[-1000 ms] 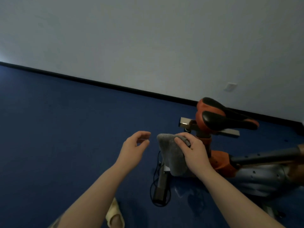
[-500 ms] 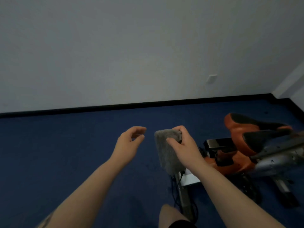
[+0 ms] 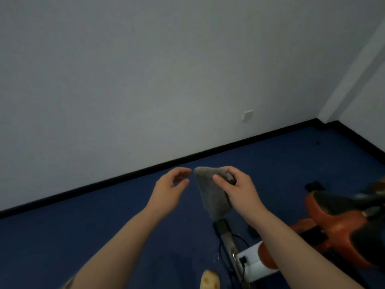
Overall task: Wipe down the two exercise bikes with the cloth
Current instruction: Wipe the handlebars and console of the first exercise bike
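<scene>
A grey cloth point(image 3: 210, 195) hangs folded in front of me, and my right hand point(image 3: 237, 190) grips its upper edge with thumb and curled fingers. My left hand point(image 3: 170, 188) floats just left of the cloth, fingers loosely curled, holding nothing and a small gap away from the fabric. An orange and black exercise bike point(image 3: 337, 222) sits low at the right edge, its saddle and frame partly cut off by the view. Its grey metal base bar point(image 3: 229, 243) runs along the floor under my right forearm.
Blue carpet point(image 3: 83, 236) covers the floor up to a black skirting board point(image 3: 104, 182) and a pale wall. A black cable point(image 3: 224, 257) loops beside the base bar. A pale slipper toe point(image 3: 209, 281) shows at the bottom edge. The room corner lies at the far right.
The view has swung left and tilted, so the bike slid toward the lower right. Both hands kept their pose, the right one still gripping the cloth.
</scene>
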Demonstrator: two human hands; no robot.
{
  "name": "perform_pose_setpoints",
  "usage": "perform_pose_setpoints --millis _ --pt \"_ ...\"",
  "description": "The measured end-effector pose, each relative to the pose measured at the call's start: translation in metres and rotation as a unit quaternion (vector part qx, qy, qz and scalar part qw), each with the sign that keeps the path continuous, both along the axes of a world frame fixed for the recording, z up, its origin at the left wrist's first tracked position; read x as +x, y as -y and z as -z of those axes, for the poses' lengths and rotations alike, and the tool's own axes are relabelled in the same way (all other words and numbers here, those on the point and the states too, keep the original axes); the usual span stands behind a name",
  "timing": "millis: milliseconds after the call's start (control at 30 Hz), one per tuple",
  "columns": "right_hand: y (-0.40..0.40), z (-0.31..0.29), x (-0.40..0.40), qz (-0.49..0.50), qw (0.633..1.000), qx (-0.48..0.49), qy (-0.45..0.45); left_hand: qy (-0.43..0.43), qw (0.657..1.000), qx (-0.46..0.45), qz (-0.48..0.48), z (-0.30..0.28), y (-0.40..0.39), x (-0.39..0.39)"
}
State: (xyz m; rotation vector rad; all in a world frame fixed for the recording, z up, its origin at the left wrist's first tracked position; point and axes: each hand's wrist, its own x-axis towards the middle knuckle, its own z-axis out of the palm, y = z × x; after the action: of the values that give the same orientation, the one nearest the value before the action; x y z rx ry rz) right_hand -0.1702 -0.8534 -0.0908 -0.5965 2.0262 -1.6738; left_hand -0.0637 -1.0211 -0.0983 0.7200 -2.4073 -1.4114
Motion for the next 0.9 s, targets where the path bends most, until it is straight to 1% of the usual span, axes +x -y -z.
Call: perform_pose_setpoints --millis 67,167,267,367,467,633,767,900 --pt "0.015 -0.004 -0.024 0.005 1.000 0.002 -0.012 -0.023 1.000 -0.001 0.014 -0.005 0.019 -0.032" --pt "0.032 -0.011 -0.056 0.037 0.999 0.002 -0.008 -0.048 0.998 0.024 0.023 -0.013 0.039 -0.076" --pt "0.046 -0.019 -0.085 0.074 0.997 -0.010 -0.010 -0.059 0.996 0.041 0.056 -0.015 0.054 -0.115" --pt "0.061 -0.018 -0.114 0.114 0.993 -0.001 -0.016 -0.061 0.993 0.051 0.083 -0.013 0.076 -0.156" --pt "0.079 -0.014 -0.143 0.170 0.985 -0.001 -0.007 -0.057 0.988 0.052 0.135 -0.011 0.100 -0.202" --pt "0.121 -0.012 -0.183 0.271 0.962 -0.033 0.015 -0.055 0.969 0.046 0.236 -0.016 0.151 -0.278" --pt "0.152 -0.017 -0.210 0.332 0.940 -0.061 0.039 -0.053 0.957 0.051 0.282 -0.019 0.190 -0.333" --pt "0.164 -0.020 -0.230 0.392 0.916 -0.077 0.046 -0.046 0.937 0.062 0.340 -0.013 0.192 -0.381"
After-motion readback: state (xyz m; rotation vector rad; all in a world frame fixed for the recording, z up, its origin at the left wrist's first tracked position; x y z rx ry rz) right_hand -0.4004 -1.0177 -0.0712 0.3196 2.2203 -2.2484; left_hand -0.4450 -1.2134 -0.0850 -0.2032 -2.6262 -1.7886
